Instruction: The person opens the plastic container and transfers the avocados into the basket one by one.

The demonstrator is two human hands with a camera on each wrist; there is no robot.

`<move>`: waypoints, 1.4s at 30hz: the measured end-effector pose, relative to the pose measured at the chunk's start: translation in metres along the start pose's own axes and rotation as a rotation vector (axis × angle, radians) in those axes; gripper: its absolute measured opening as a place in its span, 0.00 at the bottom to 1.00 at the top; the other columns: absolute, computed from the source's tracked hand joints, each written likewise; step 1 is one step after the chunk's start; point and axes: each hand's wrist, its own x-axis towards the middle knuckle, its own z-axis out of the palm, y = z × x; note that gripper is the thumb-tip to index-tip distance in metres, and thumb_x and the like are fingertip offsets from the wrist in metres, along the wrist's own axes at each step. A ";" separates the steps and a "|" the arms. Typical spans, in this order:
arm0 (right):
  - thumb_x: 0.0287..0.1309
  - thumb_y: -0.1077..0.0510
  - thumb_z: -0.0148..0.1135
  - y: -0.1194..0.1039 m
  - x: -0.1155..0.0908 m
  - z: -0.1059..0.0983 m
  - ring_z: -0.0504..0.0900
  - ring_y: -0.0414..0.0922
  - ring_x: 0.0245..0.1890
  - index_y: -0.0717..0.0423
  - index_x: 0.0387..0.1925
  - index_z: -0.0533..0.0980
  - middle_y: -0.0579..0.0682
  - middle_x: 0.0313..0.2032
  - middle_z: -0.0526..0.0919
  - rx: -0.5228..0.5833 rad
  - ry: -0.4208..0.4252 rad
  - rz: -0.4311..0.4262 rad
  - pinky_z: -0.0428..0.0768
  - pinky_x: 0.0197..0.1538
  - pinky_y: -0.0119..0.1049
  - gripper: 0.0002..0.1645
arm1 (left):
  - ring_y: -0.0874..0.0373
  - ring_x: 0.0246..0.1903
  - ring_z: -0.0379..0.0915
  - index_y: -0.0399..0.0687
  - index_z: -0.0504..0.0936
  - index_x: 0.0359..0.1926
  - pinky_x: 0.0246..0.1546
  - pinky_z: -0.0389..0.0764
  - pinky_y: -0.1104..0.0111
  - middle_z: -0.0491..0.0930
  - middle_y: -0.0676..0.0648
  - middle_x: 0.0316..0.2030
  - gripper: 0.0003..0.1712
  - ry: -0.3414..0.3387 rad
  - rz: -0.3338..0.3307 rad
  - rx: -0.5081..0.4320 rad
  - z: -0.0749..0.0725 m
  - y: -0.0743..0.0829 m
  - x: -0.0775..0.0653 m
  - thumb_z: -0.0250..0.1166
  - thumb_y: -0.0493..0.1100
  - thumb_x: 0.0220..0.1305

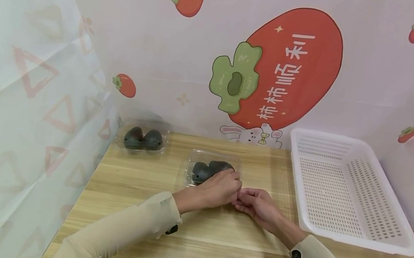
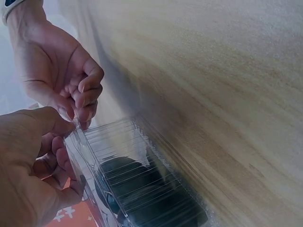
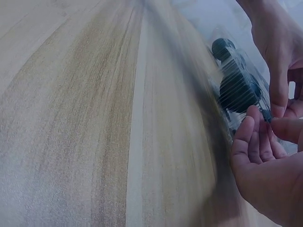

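Observation:
A clear plastic box (image 1: 216, 154) with dark avocado-shaped fruits (image 1: 201, 172) inside sits on the wooden table. My left hand (image 1: 222, 187) reaches over its near right corner; in the left wrist view the thumb and fingers pinch the box's rim (image 2: 80, 135). Meeting it at the same corner, my right hand (image 1: 258, 206) has its thumb and fingertips together on the edge, the other fingers curled, as the right wrist view shows. Ribbed plastic covers the dark fruit (image 2: 137, 182) in the left wrist view. The exact edge under the fingertips is partly hidden.
Another clear box (image 1: 166, 138) holding dark fruits (image 1: 152, 139) stands at the back left, near the wall covering. On the right lies a white perforated plastic basket (image 1: 297, 180). Printed sheets enclose the table (image 1: 210, 257) at the back and sides.

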 end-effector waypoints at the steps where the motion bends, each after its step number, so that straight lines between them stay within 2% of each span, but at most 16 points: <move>1: 0.78 0.67 0.53 0.001 0.000 0.000 0.88 0.44 0.47 0.67 0.48 0.82 0.54 0.45 0.88 0.001 -0.001 0.000 0.86 0.54 0.35 0.11 | 0.59 0.36 0.73 0.48 0.90 0.34 0.37 0.76 0.74 0.80 0.52 0.36 0.07 0.001 0.000 -0.002 0.000 0.000 0.000 0.68 0.38 0.70; 19: 0.80 0.66 0.49 0.007 0.004 0.004 0.87 0.41 0.41 0.59 0.37 0.78 0.49 0.39 0.86 0.015 -0.006 -0.059 0.85 0.49 0.33 0.13 | 0.59 0.36 0.74 0.48 0.89 0.34 0.37 0.77 0.74 0.82 0.52 0.36 0.04 0.001 0.013 0.019 0.002 -0.003 0.001 0.71 0.40 0.68; 35: 0.78 0.69 0.46 0.008 0.005 0.000 0.86 0.40 0.39 0.57 0.36 0.78 0.48 0.36 0.86 -0.006 0.018 -0.052 0.85 0.47 0.32 0.15 | 0.58 0.34 0.75 0.46 0.89 0.33 0.37 0.78 0.72 0.82 0.51 0.33 0.07 0.028 0.047 0.019 0.002 -0.001 0.002 0.70 0.40 0.69; 42: 0.77 0.69 0.47 0.005 0.006 0.001 0.86 0.40 0.39 0.58 0.37 0.79 0.49 0.36 0.88 0.007 0.006 -0.045 0.85 0.46 0.32 0.15 | 0.58 0.37 0.76 0.47 0.89 0.33 0.39 0.78 0.73 0.82 0.51 0.35 0.07 0.029 0.025 -0.008 0.002 -0.002 0.002 0.69 0.40 0.70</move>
